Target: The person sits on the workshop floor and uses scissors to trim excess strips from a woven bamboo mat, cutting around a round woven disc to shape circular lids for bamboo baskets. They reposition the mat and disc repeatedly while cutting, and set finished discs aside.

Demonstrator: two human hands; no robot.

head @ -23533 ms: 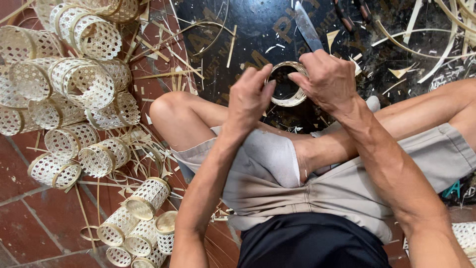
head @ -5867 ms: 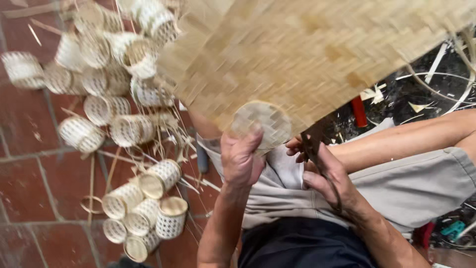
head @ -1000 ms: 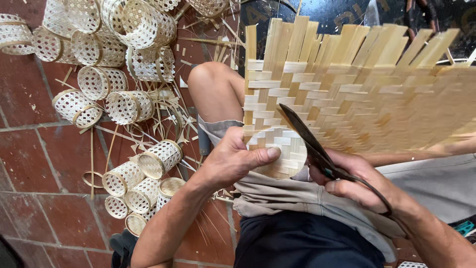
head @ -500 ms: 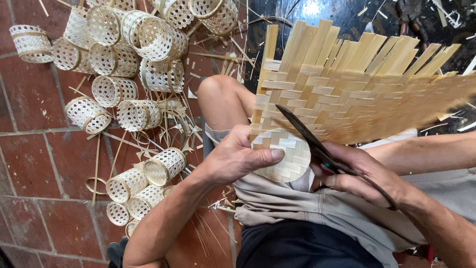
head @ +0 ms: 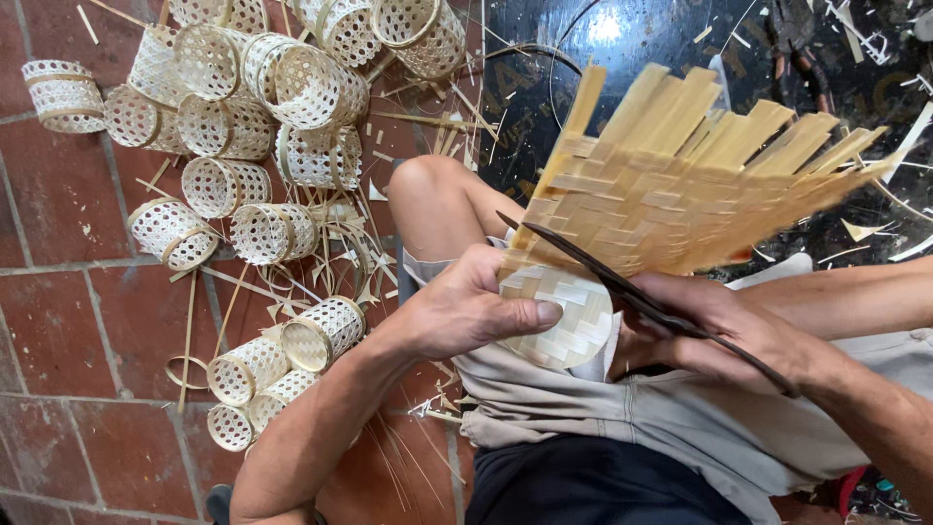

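Observation:
My left hand (head: 465, 313) pinches a round woven bamboo disc (head: 562, 321) against the edge of a large woven bamboo mat (head: 671, 190), thumb pressed on the disc. The mat fans up and to the right, its loose strip ends splayed. My right hand (head: 724, 326) grips a pair of dark scissors (head: 622, 287); the blades lie along the mat's lower edge, just above the disc, pointing up-left. Both hands work over my lap, above grey shorts.
Many small cylindrical woven baskets (head: 243, 107) lie heaped on the red brick floor (head: 58, 321) at the left, with several more near my left forearm (head: 282, 365). Bamboo slivers and offcuts litter the floor. A dark glossy sheet (head: 680, 39) with scraps lies beyond my knee.
The view has tilted, so the mat sits higher and further right. My hands keep the same hold; the scissors have edged along the mat's lower edge by the disc.

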